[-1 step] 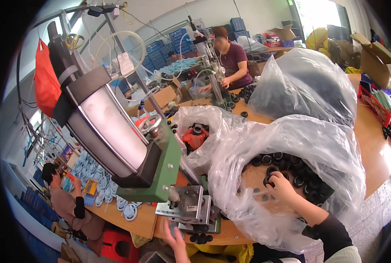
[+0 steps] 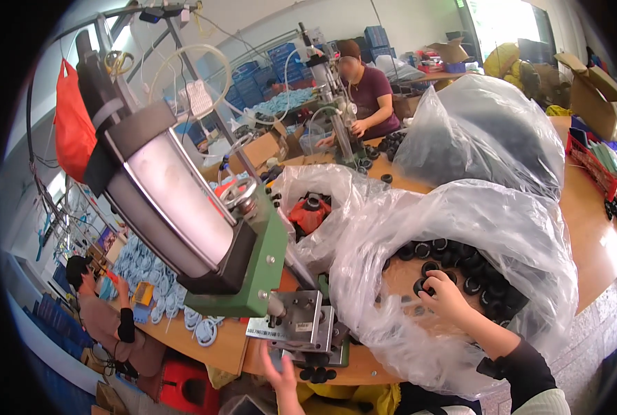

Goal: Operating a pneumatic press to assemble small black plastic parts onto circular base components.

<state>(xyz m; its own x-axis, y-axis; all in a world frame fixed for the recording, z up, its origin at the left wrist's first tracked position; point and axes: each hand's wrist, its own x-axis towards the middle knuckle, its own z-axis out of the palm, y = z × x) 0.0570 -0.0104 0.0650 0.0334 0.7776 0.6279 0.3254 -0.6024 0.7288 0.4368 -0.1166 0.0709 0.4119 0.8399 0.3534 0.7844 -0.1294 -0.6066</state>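
My right hand [image 2: 444, 297] reaches into a clear plastic bag [image 2: 460, 207] with its mouth spread wide. Its fingers pinch a black round cap-like part [image 2: 420, 286]; several similar black parts [image 2: 473, 285] lie beside it in the bag. Just in front of the press's metal fixture [image 2: 301, 319], my left hand [image 2: 280, 377] is open, fingers apart, and I see nothing in it. Several small black round pieces [image 2: 316, 375] sit at the fixture's base, right of that hand. The green press [image 2: 253, 270] with its big cylinder rises above.
A smaller plastic bag [image 2: 308, 181] holding a red item stands behind the press. Another full clear bag [image 2: 481, 131] sits farther back. Across the table, a co-worker [image 2: 370, 100] handles a similar machine. At left, another person [image 2: 101, 311] sits near light-blue coiled parts [image 2: 152, 270]. A red stool [image 2: 187, 387] stands below.
My right hand has shifted slightly toward me, with the pinched black part now apart from the one behind it. My left hand has moved slightly, and its fingers look more spread.
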